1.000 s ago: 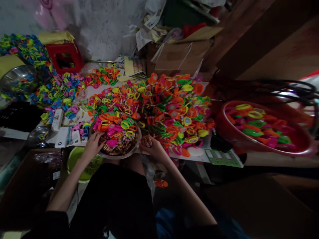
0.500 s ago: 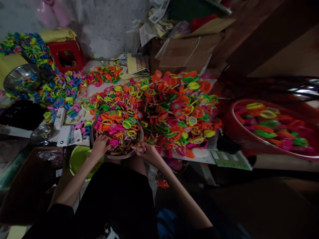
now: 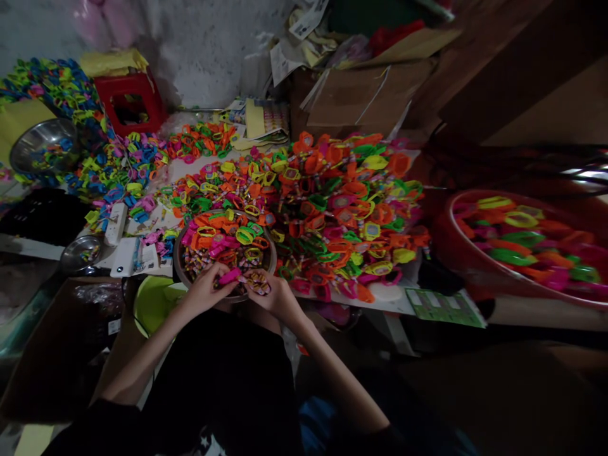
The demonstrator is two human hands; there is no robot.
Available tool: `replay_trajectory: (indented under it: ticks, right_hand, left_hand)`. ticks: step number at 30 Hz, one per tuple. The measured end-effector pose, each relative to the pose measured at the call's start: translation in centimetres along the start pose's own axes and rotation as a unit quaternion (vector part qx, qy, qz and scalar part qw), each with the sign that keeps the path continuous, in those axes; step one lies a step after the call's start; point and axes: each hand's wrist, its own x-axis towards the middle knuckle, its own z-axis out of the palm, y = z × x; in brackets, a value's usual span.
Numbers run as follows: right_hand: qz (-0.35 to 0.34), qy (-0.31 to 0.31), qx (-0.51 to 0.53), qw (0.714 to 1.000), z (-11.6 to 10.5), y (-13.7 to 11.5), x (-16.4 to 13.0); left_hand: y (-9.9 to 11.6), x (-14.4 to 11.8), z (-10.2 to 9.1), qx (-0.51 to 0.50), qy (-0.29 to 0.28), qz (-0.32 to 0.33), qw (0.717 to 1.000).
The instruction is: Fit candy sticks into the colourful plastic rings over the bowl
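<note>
Hot pink plastic piece (image 3: 230, 277), bundle (image 3: 259, 284) speckled yellow and brown: orange, green, yellow and pink tint the heaped toys (image 3: 342, 209), red the stool (image 3: 128, 83), black the shirt (image 3: 228, 380) (its star print white).

Pink piece (image 3: 230, 277) partly hidden by left hand (image 3: 203, 291); red tub (image 3: 446, 247) cut off

Wall (image 3: 209, 57): dim, greyish light; a soft shadow beside the red stool (image 3: 107, 104).
Coloured pile (image 3: 342, 209): vivid despite the gloom, dark in its gaps.
Left hand (image 3: 206, 291), right hand (image 3: 278, 297): modestly lit, slightly soft; small details smear.
Black clothing (image 3: 218, 380): folds sunk in near-black.
Cables (image 3: 513, 164): murky, blurred, white glare at the right edge.
Red tub (image 3: 444, 247): stretched sideways by wide-angle distortion.
Lower right corner: deep shadow.
</note>
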Motion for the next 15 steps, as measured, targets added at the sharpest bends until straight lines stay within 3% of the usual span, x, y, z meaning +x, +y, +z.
replay_trajectory:
  ticks: [6, 11, 15]
  right_hand:
    - [-0.017, -0.012, -0.053, 0.998, -1.0, -1.2, -0.6]
    - [-0.064, 0.017, -0.091, 0.994, -2.2, -2.6, -0.7]
    - [-0.113, 0.002, -0.104, 0.988, -2.2, -3.4, -0.7]
  left_hand:
    - [1.4, -0.2, -0.3, 0.112, 0.053, 0.022, 0.992]
    - [1.9, -0.3, -1.4, 0.220, 0.073, 0.114, 0.966]
    - [2.6, -0.5, -2.1, 0.300, 0.081, 0.189, 0.931]
